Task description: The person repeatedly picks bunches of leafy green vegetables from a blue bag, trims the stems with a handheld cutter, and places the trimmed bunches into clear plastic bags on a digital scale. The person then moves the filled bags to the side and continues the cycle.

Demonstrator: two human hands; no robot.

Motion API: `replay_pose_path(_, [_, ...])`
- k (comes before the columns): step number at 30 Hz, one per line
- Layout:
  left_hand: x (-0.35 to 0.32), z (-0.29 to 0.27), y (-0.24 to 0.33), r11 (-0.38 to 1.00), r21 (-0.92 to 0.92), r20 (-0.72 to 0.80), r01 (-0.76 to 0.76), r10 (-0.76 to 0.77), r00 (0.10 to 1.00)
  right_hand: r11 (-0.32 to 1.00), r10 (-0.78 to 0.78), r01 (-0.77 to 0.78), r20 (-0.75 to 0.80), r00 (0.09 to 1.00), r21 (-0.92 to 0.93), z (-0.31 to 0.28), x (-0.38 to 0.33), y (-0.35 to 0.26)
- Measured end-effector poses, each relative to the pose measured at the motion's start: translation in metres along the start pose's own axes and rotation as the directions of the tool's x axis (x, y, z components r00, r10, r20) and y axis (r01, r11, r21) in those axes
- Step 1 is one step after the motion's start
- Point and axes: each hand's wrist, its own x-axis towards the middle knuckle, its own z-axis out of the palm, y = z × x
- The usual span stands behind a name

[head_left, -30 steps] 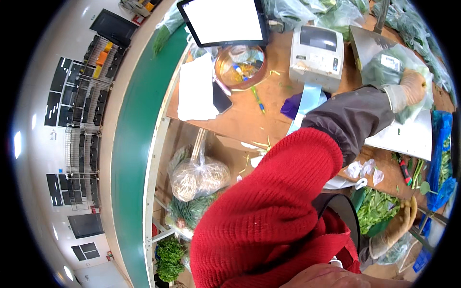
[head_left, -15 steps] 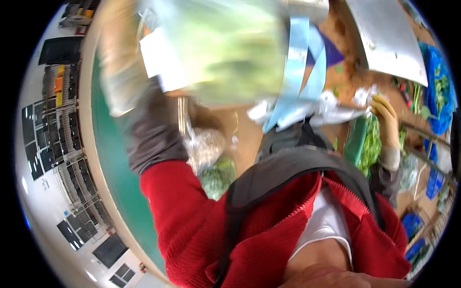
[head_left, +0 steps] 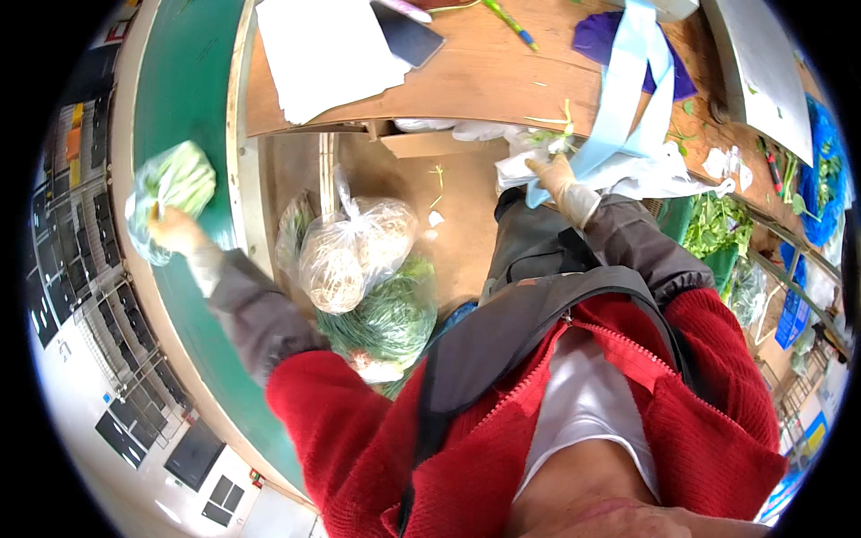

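At the left, my gloved left hand is closed on a clear plastic bag of green vegetables, above the green belt. Pale green stalks show through the plastic. My gloved right hand is at the table's front edge, against white plastic bags and beside a light blue strap. Its fingers lie along the plastic, and whether they grip it cannot be made out. A thin green sprig lies just beyond them.
On the wooden table are white paper, a dark flat object and a purple cloth. Below it hang or stand clear bags of pale sprouts and greens. Leafy greens fill a green crate at right.
My left hand has carried the bagged greens from over the table to the belt on the left. My right hand has moved left from the crate of greens to the white plastic bags.
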Motion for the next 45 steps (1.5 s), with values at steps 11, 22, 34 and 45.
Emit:
replay_pose_path(11, [-0.362,0.056,0.199,0.843,-0.349,0.911,0.409,0.202,0.360,0.802,0.171,-0.302,0.287,0.943,0.515,0.003,0.005,-0.002])
replay_pose_path(22, [-0.410,0.079,0.272,0.846,-0.345,0.920,0.408,0.391,-0.033,0.998,0.059,-0.053,0.225,0.973,-0.035,-0.014,0.017,0.008])
replay_pose_path(34, [-0.497,0.075,0.329,0.933,-0.257,0.953,0.252,0.288,-0.093,0.870,-0.256,0.317,0.202,0.945,-0.379,-0.042,-0.021,0.015])
replay_pose_path(45, [-0.513,0.042,0.331,0.959,-0.179,0.983,0.220,0.166,0.073,0.846,-0.347,0.417,0.250,0.904,-0.332,-0.097,-0.035,0.009])
